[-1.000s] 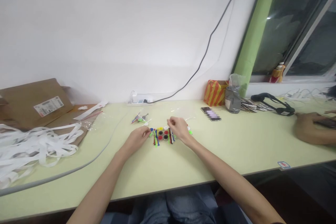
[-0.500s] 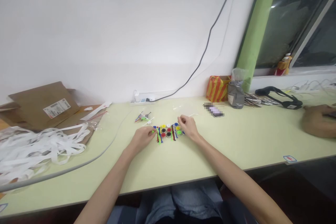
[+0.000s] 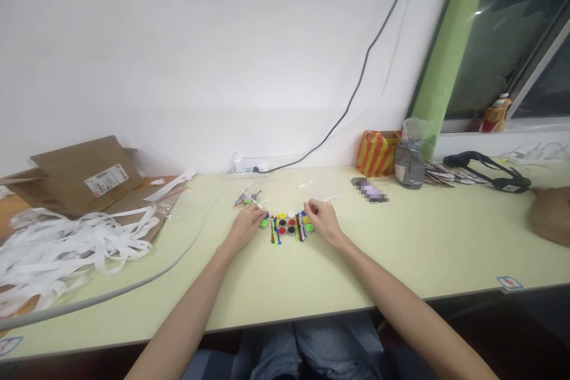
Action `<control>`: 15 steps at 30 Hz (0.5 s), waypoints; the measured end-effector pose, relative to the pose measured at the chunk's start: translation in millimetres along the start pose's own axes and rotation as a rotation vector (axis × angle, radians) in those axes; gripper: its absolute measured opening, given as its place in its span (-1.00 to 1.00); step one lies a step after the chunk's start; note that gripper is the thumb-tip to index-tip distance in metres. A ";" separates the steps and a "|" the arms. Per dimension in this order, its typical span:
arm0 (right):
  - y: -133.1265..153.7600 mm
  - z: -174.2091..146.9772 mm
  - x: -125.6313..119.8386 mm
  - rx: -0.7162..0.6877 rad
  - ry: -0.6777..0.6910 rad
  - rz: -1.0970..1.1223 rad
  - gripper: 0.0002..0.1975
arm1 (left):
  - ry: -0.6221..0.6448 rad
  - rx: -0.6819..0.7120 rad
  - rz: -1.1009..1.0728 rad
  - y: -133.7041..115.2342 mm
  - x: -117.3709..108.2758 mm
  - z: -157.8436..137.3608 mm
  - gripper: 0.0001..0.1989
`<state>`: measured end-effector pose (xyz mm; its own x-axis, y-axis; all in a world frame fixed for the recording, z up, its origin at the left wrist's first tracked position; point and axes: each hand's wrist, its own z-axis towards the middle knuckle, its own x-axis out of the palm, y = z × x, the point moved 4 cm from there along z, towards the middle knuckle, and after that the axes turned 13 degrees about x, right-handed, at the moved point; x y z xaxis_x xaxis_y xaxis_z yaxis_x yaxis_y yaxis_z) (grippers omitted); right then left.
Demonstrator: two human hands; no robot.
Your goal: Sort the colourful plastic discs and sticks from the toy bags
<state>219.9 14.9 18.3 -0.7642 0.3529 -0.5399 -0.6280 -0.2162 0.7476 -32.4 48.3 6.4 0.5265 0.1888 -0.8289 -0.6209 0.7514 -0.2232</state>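
As the head view shows, your left hand (image 3: 246,225) and right hand (image 3: 325,222) flank coloured discs (image 3: 291,230) and thin sticks (image 3: 275,230) on the table (image 3: 289,288); fingertips bunched, grip unclear. Step seems arranging; next calls for light fingertip nudges.

Bright, even light, small glint on window (image 3: 512,24)

Left hand (image 3: 246,225) partly covers coloured discs (image 3: 264,224). Pinch of right hand (image 3: 325,221) too small to tell. Phone (image 3: 369,190) pixelated (screen unreadable). Ribbon (image 3: 104,243) cut by left edge.
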 end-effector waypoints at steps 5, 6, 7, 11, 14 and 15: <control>0.4 -1.1 0.5 -0.036 -0.010 0.014 -0.60 | -0.031 -0.036 -0.051 -2.6 -2.7 -1.6 -0.65; 0.2 -1.3 0.6 -0.039 -0.013 0.015 -0.60 | -0.020 -0.041 -0.055 -4.4 -2.6 -1.9 -0.65; 0.1 -1.4 0.6 -0.041 -0.016 0.014 -0.60 | -0.009 -0.044 -0.054 -6.3 -2.5 -2.2 -0.66; -0.1 -1.7 0.8 -0.048 -0.008 0.012 -0.60 | -0.027 -0.095 -0.033 -10.3 -4.1 -4.3 -0.66; -0.5 -1.9 1.4 -0.049 0.001 0.010 -0.60 | -0.090 -0.142 -0.030 -5.9 -8.4 -6.5 -0.66; -0.6 -2.0 1.6 -0.049 0.003 0.008 -0.60 | -0.126 -0.151 -0.015 -2.9 -11.0 -7.3 -0.65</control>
<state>218.8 13.7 16.2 -0.7697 0.3486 -0.5348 -0.6280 -0.2634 0.7323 -40.6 39.5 12.4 0.5992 0.2635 -0.7560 -0.6877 0.6529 -0.3174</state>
